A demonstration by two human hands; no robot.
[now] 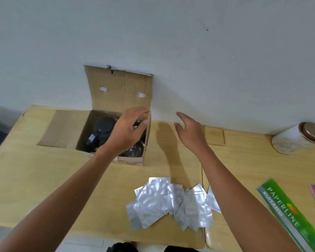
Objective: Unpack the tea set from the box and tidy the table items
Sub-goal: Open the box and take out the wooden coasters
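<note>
Where box (115, 124) gapes, left grip (127, 130) inside.

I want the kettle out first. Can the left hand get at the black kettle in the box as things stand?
Probably yes. The box is open, its lid flap standing up against the wall, and nothing covers the black kettle. The left hand is already over the opening, just right of the kettle.

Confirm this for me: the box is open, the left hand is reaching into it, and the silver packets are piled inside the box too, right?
Not quite. In the head view the silver packets lie on the table, in front of the box, not inside it. The box is open and the left hand is reaching into it.
</note>
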